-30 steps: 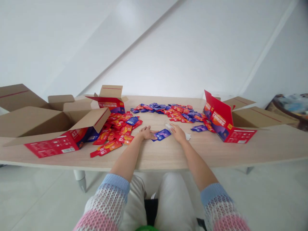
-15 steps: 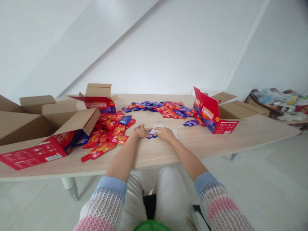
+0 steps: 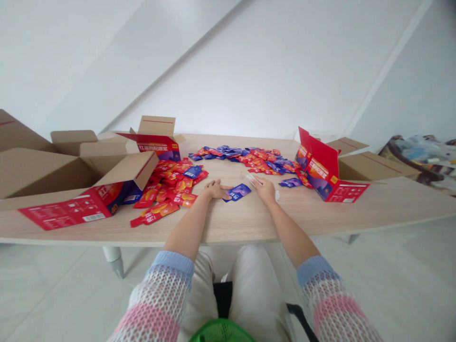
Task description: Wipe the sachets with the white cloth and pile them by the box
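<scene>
A purple sachet (image 3: 239, 192) lies flat on the table in front of me. At its left end my left hand (image 3: 214, 190) holds it down, the thumb over its edge. My right hand (image 3: 265, 189) is closed round a crumpled white tissue (image 3: 251, 179), just right of the sachet and apart from it. Part of the tissue is hidden under the palm. Left of my left hand spreads a pile of red sachets (image 3: 167, 185) with a few blue ones on it. Behind both hands runs a band of mixed red and purple sachets (image 3: 261, 159).
Open cardboard boxes stand around the wooden table (image 3: 228, 228): a large one (image 3: 71, 209) at the left, one behind it (image 3: 156, 145), and a red one (image 3: 322, 173) on its side at the right. A green basket (image 3: 223, 331) is at my lap. A cluttered seat (image 3: 427, 154) stands far right.
My right hand has lifted the tissue off the sachet and moved right, uncovering the sachet's printed face. My left hand stays at the sachet's left end. The view has shifted slightly.
</scene>
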`<state>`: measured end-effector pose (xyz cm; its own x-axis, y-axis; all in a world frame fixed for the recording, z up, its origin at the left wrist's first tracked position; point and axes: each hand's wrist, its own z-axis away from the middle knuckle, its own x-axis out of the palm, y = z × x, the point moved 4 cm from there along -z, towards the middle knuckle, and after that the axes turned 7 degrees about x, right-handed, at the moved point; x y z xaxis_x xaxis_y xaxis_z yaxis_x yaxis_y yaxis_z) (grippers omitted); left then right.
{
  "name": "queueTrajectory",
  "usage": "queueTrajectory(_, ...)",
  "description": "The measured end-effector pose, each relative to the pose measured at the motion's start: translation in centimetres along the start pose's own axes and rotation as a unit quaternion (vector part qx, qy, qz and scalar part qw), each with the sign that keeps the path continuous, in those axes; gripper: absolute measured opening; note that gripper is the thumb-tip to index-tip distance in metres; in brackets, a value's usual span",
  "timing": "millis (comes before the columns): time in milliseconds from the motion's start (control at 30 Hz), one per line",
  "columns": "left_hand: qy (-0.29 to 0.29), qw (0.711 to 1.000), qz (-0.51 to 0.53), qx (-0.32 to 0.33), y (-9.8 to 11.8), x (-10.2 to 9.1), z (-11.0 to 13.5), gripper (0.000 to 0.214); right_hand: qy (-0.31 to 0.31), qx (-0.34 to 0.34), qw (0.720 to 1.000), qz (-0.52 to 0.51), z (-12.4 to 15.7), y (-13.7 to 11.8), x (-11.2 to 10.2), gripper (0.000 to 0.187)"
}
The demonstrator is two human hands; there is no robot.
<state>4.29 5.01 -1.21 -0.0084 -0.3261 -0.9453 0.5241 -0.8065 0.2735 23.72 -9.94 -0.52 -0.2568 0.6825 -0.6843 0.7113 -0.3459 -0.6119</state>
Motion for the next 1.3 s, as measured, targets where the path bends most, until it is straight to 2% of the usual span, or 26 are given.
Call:
queueTrajectory(67, 0.001, 1.000, 0.001, 0.002, -0.1, 0.1, -0.1, 0.083, -0.002, -0.040, 0.995, -0.093, 0.4, -0.8, 0.0, 0.050)
queueTrajectory(167, 0.006, 1.000, 0.003, -0.008, -0.3, 0.2, -0.2, 0.082, -0.058, -0.099, 0.981, -0.155, 1.6, -2.8, 0.8, 0.048)
queueTrajectory(233, 0.005, 1.000, 0.004, -0.013, -0.3, 0.4, -0.3, 0.081, -0.100, -0.137, 0.978, -0.123, 2.5, -4.1, 1.4, 0.043)
queueTrajectory(333, 0.003, 1.000, -0.009, -0.017, -0.2, 0.5, -0.3, 0.079, -0.157, -0.196, 0.968, -0.018, 3.8, -5.3, 2.2, 0.035)
queueTrajectory(400, 0.008, 1.000, -0.019, -0.016, -0.2, 0.5, -0.1, 0.079, -0.187, -0.205, 0.960, 0.037, 4.2, -5.5, 2.4, 0.033)
queueTrajectory(467, 0.010, 1.000, -0.017, -0.008, -0.1, 0.4, 0.0, 0.081, -0.198, -0.184, 0.961, 0.062, 4.0, -5.4, 2.3, 0.034)
queueTrajectory(667, -0.012, 1.000, -0.002, 0.008, -0.5, 0.3, 0.4, 0.086, -0.152, -0.075, 0.983, 0.069, 2.0, -4.1, 2.2, 0.040)
queueTrajectory(800, -0.016, 1.000, 0.002, 0.009, -0.3, -0.1, 0.9, 0.087, -0.112, -0.035, 0.989, 0.087, 0.9, -2.5, 2.1, 0.042)
queueTrajectory(900, -0.026, 1.000, -0.002, 0.004, 0.2, -0.3, 1.4, 0.088, -0.063, -0.046, 0.994, 0.074, 0.7, -1.7, 1.5, 0.041)
queueTrajectory(1000, -0.036, 0.999, -0.013, 0.006, 0.5, -0.5, 1.6, 0.088, 0.002, -0.077, 0.997, 0.008, 1.1, -1.6, 0.7, 0.042)
queueTrajectory(1067, -0.031, 0.999, -0.025, 0.011, 0.5, -0.5, 1.4, 0.088, 0.006, -0.110, 0.993, -0.045, 1.5, -2.0, 0.5, 0.043)
queueTrajectory(1167, -0.026, 0.999, -0.041, 0.015, 0.1, -0.2, 0.6, 0.085, -0.062, -0.170, 0.981, -0.076, 2.4, -3.3, 1.2, 0.041)
queueTrajectory(1300, -0.033, 0.998, -0.054, 0.015, -0.7, 0.5, -0.5, 0.083, -0.178, -0.245, 0.953, -0.021, 3.8, -5.1, 2.7, 0.038)
